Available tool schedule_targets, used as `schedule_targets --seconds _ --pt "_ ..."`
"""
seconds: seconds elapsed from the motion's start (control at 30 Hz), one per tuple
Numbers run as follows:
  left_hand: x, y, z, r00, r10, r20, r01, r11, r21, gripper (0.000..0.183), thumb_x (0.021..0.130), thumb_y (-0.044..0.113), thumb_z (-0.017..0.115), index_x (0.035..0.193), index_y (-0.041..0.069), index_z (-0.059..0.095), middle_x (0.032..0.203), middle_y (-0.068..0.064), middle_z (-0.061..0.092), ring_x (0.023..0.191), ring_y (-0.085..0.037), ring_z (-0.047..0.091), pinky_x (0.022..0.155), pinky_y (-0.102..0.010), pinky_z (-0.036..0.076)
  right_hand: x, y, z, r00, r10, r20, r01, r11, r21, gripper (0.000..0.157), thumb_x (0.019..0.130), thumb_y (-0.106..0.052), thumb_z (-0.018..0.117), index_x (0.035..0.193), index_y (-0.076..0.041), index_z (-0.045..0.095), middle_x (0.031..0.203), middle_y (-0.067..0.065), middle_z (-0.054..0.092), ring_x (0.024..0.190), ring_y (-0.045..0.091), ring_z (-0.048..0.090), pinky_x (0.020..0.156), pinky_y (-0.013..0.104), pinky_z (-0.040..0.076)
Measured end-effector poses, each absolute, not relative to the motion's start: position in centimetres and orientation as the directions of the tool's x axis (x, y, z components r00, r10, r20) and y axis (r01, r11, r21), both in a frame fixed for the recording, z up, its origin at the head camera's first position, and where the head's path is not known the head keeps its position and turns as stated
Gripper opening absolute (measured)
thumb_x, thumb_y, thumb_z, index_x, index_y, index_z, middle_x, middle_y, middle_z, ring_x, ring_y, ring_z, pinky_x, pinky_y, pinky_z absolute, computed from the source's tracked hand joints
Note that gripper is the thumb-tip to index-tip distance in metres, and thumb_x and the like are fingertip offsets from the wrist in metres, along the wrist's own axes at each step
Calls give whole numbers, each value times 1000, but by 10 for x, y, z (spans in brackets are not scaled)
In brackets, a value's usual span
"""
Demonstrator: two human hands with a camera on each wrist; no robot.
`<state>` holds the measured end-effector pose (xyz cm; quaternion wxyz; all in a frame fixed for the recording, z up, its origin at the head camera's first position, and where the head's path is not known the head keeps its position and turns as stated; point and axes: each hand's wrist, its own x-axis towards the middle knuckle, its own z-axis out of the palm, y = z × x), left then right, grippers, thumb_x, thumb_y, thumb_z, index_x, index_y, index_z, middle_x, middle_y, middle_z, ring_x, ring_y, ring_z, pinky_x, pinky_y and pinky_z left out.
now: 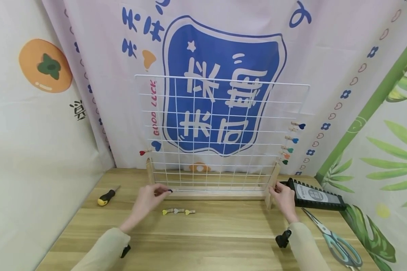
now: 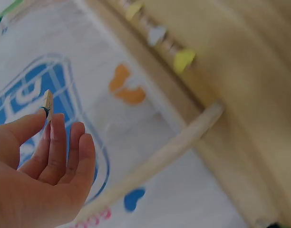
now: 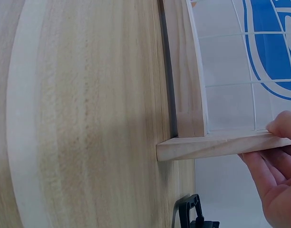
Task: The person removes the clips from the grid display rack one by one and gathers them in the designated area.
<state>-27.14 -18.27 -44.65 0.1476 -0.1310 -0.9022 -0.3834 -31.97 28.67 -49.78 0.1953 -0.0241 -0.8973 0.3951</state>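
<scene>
A white wire grid (image 1: 222,79) stands upright in a wooden stand (image 1: 220,195). My left hand (image 1: 150,198) pinches a small wooden clothespin (image 2: 48,100) with a dark blue end, at the grid's lower left. Around the stand's right upright (image 1: 274,177) my right hand (image 1: 285,197) has its thumb and fingers, gripping the wood. Heart-tipped clothespins hang along the grid's right side, among them a dark blue one (image 1: 301,126). A red-heart clothespin (image 1: 142,153) is on the left side. On the table lie a yellow (image 1: 165,212), a white (image 1: 176,211) and another yellow clothespin (image 1: 188,212).
A black and yellow screwdriver (image 1: 106,197) lies at the table's left. To the right are blue-handled scissors (image 1: 339,244) and a black, ridged object (image 1: 296,194) with a grey face. Printed cloth (image 1: 312,60) hangs behind the grid.
</scene>
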Motion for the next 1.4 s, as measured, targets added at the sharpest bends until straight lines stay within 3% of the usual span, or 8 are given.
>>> schedule_targets --seconds 0.27,0.63,0.8,1.07,1.4 --pt "-268 -160 -487 -939 206 275 342 628 699 4 86 7 73 89 4 73 81 -8 75 68 -10 65 61 -14 53 -320 287 -497 -925 204 320 -99 683 -724 14 95 -11 61 93 2 68 101 25 74 96 34 73 64 19 57" --pt "-262 -137 -521 -931 219 293 363 653 664 5 80 5 78 84 5 74 78 -6 76 63 -6 64 59 -13 53 -320 286 -498 -917 208 339 -106 695 -711 14 93 -11 63 82 -2 64 93 22 75 85 26 73 58 15 51" --pt "-263 -132 -528 -925 245 292 378 686 621 6 78 5 79 82 5 74 77 -7 75 62 -7 64 57 -12 52 -321 287 -499 -918 204 340 -106 700 -706 14 94 -12 61 86 -1 66 98 24 75 91 32 74 61 19 56" --pt "-262 -128 -532 -925 271 265 378 723 578 6 78 5 79 80 6 74 76 -6 75 61 -4 63 55 -10 51 -320 286 -499 -916 213 339 -101 695 -712 14 93 -12 62 87 -1 67 97 23 75 88 28 74 57 13 50" --pt "-262 -128 -533 -935 268 234 354 745 564 9 76 2 80 82 4 75 83 -11 76 62 -7 64 55 -13 53 -322 286 -499 -914 216 343 -108 685 -720 15 92 -9 63 95 3 71 102 26 74 94 33 74 65 16 57"
